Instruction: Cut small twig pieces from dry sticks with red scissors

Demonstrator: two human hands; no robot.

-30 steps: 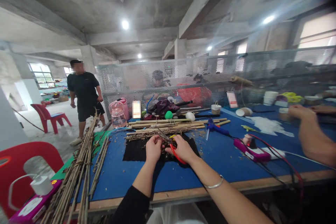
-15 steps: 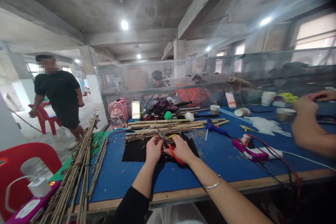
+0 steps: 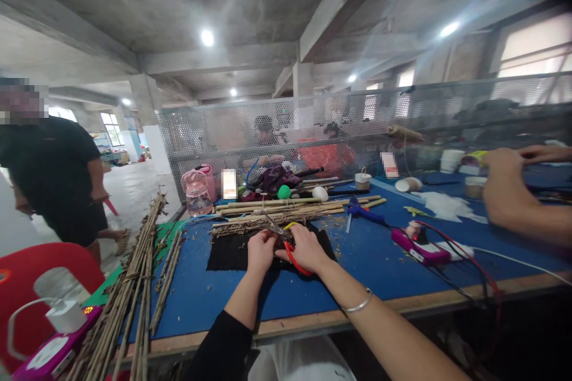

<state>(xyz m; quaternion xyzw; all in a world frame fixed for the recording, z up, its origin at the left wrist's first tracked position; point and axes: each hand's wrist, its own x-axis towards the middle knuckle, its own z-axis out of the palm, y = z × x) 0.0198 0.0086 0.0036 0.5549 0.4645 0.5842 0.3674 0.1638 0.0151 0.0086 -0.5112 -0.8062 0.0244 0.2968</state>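
Observation:
My right hand is closed on scissors with red and yellow handles; their blades point up and left. Beside it, my left hand has its fingers pinched near the blades, and what they hold is too small to make out. Both hands are over a black cloth on the blue table. Just beyond them lie thin twigs and long tan sticks, with plant scraps scattered about.
Bundled stalks lie at the left edge. A blue glue gun and a purple power strip are to the right. A co-worker's arm is at far right; a person is at left.
The person at left has come nearer and further left. The view has shifted slightly. My hands keep nearly the same pose around the scissors.

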